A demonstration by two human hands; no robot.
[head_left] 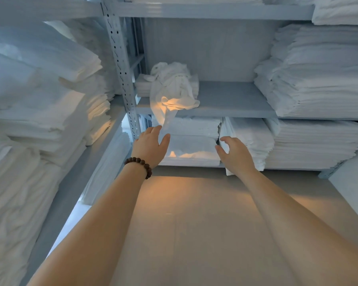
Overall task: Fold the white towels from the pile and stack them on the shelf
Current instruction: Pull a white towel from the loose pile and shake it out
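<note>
A grey metal shelf (232,100) fills the view ahead, its boards loaded with white linen. A tall stack of folded towels (322,75) sits at the right end of the middle board, and more folded stacks (298,141) lie packed on the board below. To the left, a second rack holds heavy piles of folded white cloth (39,104). In front of the person stretches a bare beige surface (194,223), lit warm near the shelf. At the left of the middle board lies the crumpled pile of unfolded towels (172,85), resting partly on a low folded stack; one loose end hangs over the board's edge. The left hand (151,146), reaching forward with fingers spread wide, is empty, its fingertips just at the hanging end of the pile; whether they touch it cannot be told. The right hand (235,154) is also open and empty, fingers loosely curled, near the lower stacks. A dark beaded bracelet (140,165) circles the left wrist.
</note>
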